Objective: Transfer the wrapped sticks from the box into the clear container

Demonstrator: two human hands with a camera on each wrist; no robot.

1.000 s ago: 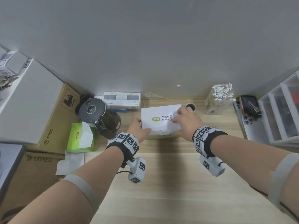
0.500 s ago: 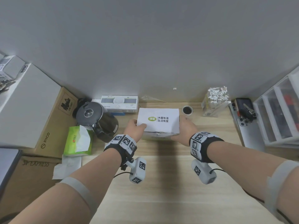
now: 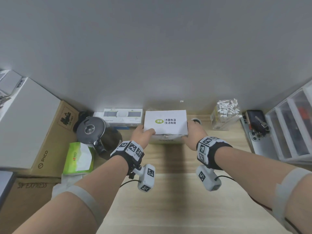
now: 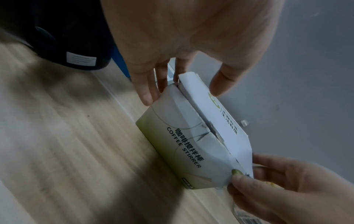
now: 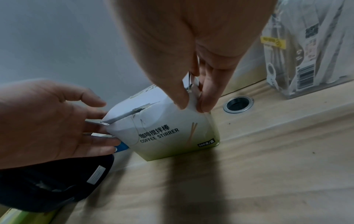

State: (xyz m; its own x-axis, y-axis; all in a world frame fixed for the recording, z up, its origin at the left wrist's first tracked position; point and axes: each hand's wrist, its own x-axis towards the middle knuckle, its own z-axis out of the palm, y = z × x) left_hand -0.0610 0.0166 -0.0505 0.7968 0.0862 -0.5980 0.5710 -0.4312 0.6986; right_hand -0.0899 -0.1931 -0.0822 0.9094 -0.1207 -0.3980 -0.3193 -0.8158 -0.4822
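Observation:
The white and green coffee stirrer box [image 3: 166, 123] stands at the back of the wooden table, its lid down; the sticks inside are hidden. My left hand [image 3: 143, 134] lies with straight fingers [image 5: 99, 141] against the box's left end, thumb over the lid. My right hand [image 3: 192, 130] pinches the box's upper right corner [image 5: 193, 106] between thumb and fingers. The clear container [image 3: 219, 124] stands to the right of the box by the wall, with white wrapped sticks [image 3: 227, 107] poking out of its top.
A black kettle [image 3: 99, 134] and a green tissue pack [image 3: 79, 159] sit left of the box, cardboard boxes [image 3: 50, 137] beyond them. A cable hole [image 3: 196, 121] lies between box and container. A phone [image 3: 256, 137] and clear drawers [image 3: 290, 129] stand at right.
My right hand has slid off the lid top down to the box's right end. The left hand stays at the left end. The lid now lies flat.

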